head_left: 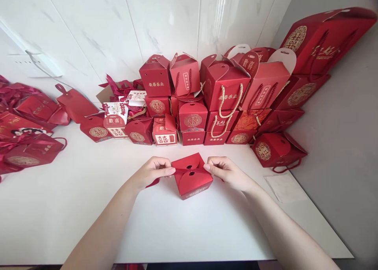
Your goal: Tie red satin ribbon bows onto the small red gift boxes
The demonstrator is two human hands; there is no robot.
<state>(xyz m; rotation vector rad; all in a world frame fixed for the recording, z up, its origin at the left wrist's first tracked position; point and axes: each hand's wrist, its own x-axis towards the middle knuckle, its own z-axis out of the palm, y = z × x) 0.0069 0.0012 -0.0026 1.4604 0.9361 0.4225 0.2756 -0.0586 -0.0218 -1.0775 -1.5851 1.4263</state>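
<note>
A small red gift box (193, 183) with gold print on its front side stands slightly turned on the white table (165, 230). Its curved top flaps are folded in, with two dark holes near the middle. A dark red ribbon (184, 170) runs across the top between the holes. At the left of the box, my left hand (156, 170) pinches the ribbon between thumb and fingers, and a ribbon end hangs below it. At the right, my right hand (221, 169) pinches the ribbon's other side close to the box's corner.
Stacked red gift boxes (193, 116) line the tiled wall behind. More boxes with ribbons (38, 108) lie at the left. One roped box (279, 149) stands at the right, near a flat pale packet (285, 187). A grey wall (342, 144) bounds the right side.
</note>
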